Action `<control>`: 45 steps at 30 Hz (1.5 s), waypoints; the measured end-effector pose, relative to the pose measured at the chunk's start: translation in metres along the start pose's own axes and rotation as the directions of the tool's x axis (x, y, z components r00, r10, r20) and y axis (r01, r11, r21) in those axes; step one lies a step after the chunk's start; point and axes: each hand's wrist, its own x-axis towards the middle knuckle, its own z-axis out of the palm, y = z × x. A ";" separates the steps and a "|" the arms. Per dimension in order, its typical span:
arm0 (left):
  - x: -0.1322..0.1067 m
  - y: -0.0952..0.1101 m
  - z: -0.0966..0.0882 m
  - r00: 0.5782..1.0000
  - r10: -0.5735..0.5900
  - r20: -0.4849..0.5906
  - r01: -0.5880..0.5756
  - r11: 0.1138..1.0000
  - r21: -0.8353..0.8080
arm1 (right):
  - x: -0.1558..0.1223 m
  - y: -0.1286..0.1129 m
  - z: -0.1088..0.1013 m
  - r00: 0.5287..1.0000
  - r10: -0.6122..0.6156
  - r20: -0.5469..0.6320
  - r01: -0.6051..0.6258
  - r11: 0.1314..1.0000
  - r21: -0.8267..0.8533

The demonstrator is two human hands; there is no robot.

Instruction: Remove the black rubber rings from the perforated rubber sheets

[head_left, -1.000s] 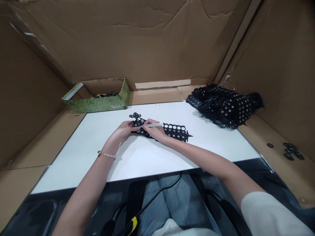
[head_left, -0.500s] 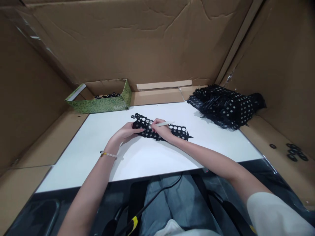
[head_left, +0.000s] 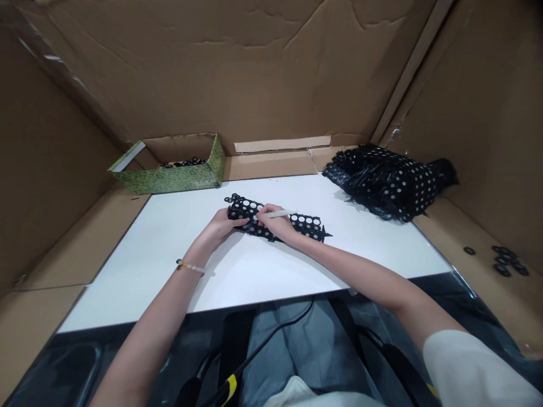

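Observation:
A black perforated strip with rows of round holes lies on the white board, slightly slanted. My left hand grips its left end, thumb on top and the other fingers mostly hidden beneath or behind it. A white pen-like tool is pinched in my right hand, its tip down at the holes close to my left thumb. The tip itself is covered by my fingers. Small black rings cluster at the strip's upper left corner.
A green patterned box with black rings inside stands at the back left. At the back right sits a heap of black perforated sheets. Several loose black rings lie on cardboard at the right. Cardboard walls surround the white board.
My right hand and the tool have shifted very slightly left along the strip. My left thumb has moved a little over it. The view has tilted slightly.

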 end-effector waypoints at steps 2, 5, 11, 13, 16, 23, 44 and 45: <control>0.001 -0.001 -0.001 1.000 -0.018 0.002 0.018 1.000 -0.011 | 0.000 0.001 0.000 1.000 -0.001 -0.010 0.001 1.000 0.014; 0.003 -0.002 -0.003 0.999 -0.035 0.001 0.035 0.999 -0.006 | 0.001 0.001 0.001 1.000 0.005 -0.023 -0.005 1.000 0.027; 0.002 -0.001 -0.003 0.999 -0.045 0.002 0.045 0.999 -0.022 | 0.001 0.001 0.000 1.000 -0.011 0.006 0.011 1.000 -0.017; 0.000 0.000 -0.002 0.998 -0.058 -0.003 0.058 0.998 -0.020 | 0.001 0.000 0.000 1.000 -0.023 0.015 0.024 0.997 -0.071; -0.001 0.000 -0.001 0.997 -0.073 0.006 0.073 0.997 -0.003 | 0.000 -0.003 0.003 0.999 -0.040 0.003 0.040 0.982 -0.182; 0.002 0.000 -0.004 0.997 -0.064 0.031 0.064 0.998 0.003 | -0.002 -0.004 0.010 0.994 -0.107 -0.022 0.098 0.961 -0.258; -0.013 -0.004 0.023 0.999 0.034 0.039 -0.034 0.999 0.004 | 0.024 0.004 -0.046 0.985 -0.169 -0.019 0.170 0.981 0.095; -0.011 -0.007 0.027 0.998 0.051 -0.021 -0.051 0.999 0.001 | 0.026 0.006 -0.048 0.985 -0.167 -0.039 0.169 0.984 0.063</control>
